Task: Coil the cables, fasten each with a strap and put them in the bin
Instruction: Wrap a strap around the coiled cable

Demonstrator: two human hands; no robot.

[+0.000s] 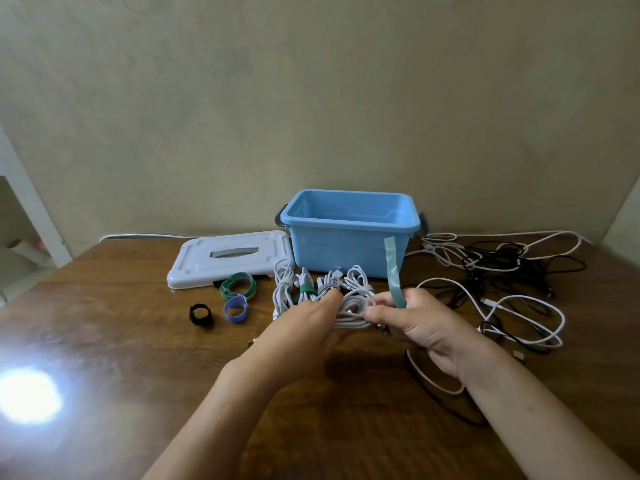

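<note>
A coiled white cable [353, 311] is held between both hands in the middle of the frame, just above the bench [121, 341]. Its long side runs left to right. The left hand [304, 323] is curled around the left end of the coil, and the right hand [415, 323] is curled around the right end. A teal strap [393, 268] is pinched in the right hand too. The strap stands almost straight up, with its free end pointing to the top of the frame.

Behind the hands, four tied white bundles [322, 282] are lying in a row in front of the blue bin [349, 233]. The bin is open, and its white lid [228, 258] is lying flat to the left of it. Rolled straps [238, 287] are seen left of centre. Loose black and white cables [512, 268] are piled at the right of the frame. No writing can be read.
</note>
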